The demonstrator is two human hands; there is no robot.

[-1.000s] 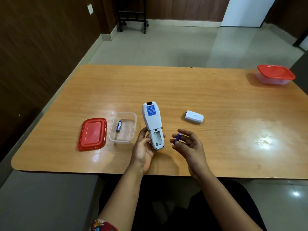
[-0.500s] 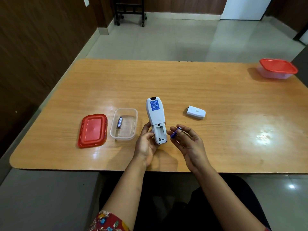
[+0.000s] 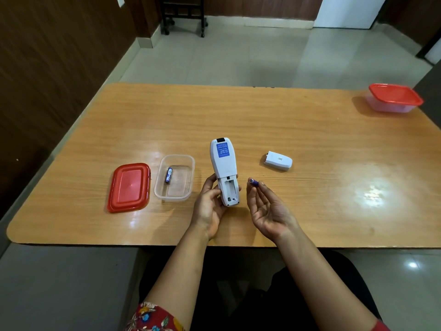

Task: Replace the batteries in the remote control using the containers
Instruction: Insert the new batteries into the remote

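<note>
The white remote control (image 3: 224, 170) is held back-side up by the left hand (image 3: 210, 206), fingers wrapped around its lower end over the wooden table (image 3: 262, 120). Its battery compartment (image 3: 230, 191) is uncovered and looks empty; a blue label (image 3: 222, 149) is seen near the remote's far end.

A blue AAA battery (image 3: 253, 182) is pinched at the fingertips of the right hand (image 3: 267, 209), palm turned up, just right of the remote and not touching it.

The white battery cover (image 3: 278, 160) is laid flat on the table, right of the remote and a little farther away.

Left of the remote, an open clear plastic container (image 3: 175, 178) is seen with one blue battery (image 3: 169, 175) lying inside, near its left wall. A red lid (image 3: 129, 187) is laid flat just beyond that container, on the side away from the remote.

A second clear container with its red lid on (image 3: 395, 97) is placed well apart from the remote, at the table's far right corner.
</note>
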